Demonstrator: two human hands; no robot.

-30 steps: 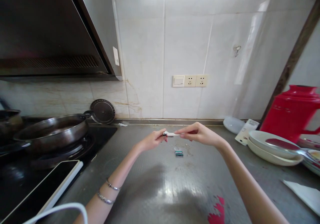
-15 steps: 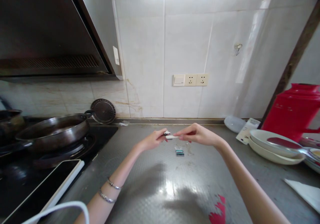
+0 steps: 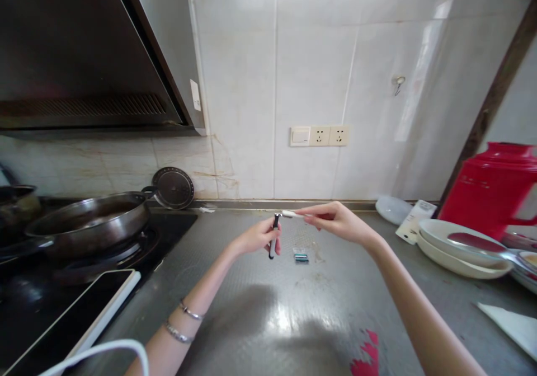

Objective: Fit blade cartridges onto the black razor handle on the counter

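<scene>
My left hand (image 3: 254, 238) is closed around a razor (image 3: 273, 243) with a dark and grey handle, held upright with its head at the top. In my right hand (image 3: 338, 220), the fingers pinch a slim white stick, which looks like a small toothbrush (image 3: 288, 214). Its tip points left and meets or nearly meets the razor's head; I cannot tell if they touch. Below the hands, on the metal counter (image 3: 251, 275), lies a small clear pack with teal razor cartridges (image 3: 301, 258).
A steel pan (image 3: 90, 219) stands on the black cooktop at left, with a phone-like white-edged device (image 3: 84, 320) and a white cable (image 3: 121, 343) nearer me. At right are a red thermos (image 3: 490, 191), stacked bowls (image 3: 453, 258) and a white card (image 3: 416, 221). A red patch (image 3: 367, 356) marks the counter.
The razor has swung from pointing away to upright in my left hand. My right hand has risen slightly, lifting the white stick towards the razor's head.
</scene>
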